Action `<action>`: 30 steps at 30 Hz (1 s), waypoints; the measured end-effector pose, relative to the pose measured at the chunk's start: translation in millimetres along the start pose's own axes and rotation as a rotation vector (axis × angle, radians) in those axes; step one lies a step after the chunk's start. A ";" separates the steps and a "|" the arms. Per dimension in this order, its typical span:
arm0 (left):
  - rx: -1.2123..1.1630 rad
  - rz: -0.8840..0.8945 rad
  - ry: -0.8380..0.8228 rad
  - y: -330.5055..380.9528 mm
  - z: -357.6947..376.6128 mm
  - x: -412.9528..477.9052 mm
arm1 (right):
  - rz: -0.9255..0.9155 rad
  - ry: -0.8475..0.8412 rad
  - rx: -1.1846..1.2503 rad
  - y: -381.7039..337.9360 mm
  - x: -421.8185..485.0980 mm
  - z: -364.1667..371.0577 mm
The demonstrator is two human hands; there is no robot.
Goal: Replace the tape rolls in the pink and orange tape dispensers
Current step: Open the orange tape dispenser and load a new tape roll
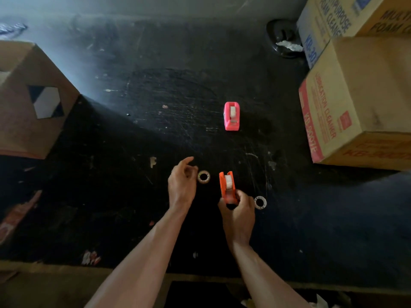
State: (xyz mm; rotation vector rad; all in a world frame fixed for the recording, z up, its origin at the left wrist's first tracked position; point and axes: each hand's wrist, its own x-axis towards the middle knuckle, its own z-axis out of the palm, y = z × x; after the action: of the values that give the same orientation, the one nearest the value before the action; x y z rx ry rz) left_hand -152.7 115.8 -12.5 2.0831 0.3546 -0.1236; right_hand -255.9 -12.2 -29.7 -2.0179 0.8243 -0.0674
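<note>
Here, right grip: orange tape dispenser is clasped at its near end.
Left grip: loosely curled, nothing held, beside tape roll.

Orange dispenser: upright, whitish roll seated inside, cutter end nearest the viewer, gripped at that end. Pink dispenser: upright on dark table farther back, w/ roll loaded, nothing touching it. Clear roll flat just left of orange. White core flat to its right.
</note>
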 end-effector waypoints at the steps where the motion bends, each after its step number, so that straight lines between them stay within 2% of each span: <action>1: 0.048 0.013 0.029 -5.1 -5.7 7.0 | -0.004 0.033 -0.006 -4.7 4.3 2.1; 4: 0.250 0.058 0.027 -34.0 -18.3 22.3 | 0.023 0.104 0.059 -24.1 22.6 6.8; 7: 0.497 0.211 0.037 -68.4 -20.3 24.6 | -0.011 0.154 0.067 -44.8 50.2 17.0; 9: 0.574 0.269 0.078 -81.1 -14.3 23.7 | -0.039 0.167 0.062 -62.4 72.6 28.0; 18: 0.598 0.226 0.079 -83.2 -9.2 28.4 | -0.126 0.161 0.008 -126.5 159.4 92.9; 30: 0.588 0.238 0.087 -85.9 -7.8 28.8 | -0.060 0.104 0.009 -130.2 180.3 117.6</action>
State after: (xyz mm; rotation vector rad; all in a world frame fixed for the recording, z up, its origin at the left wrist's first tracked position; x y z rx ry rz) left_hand -151.5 169.3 -86.1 2.7007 0.1228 0.0102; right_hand -6.4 16.4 -43.5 -2.0445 0.8266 -0.2115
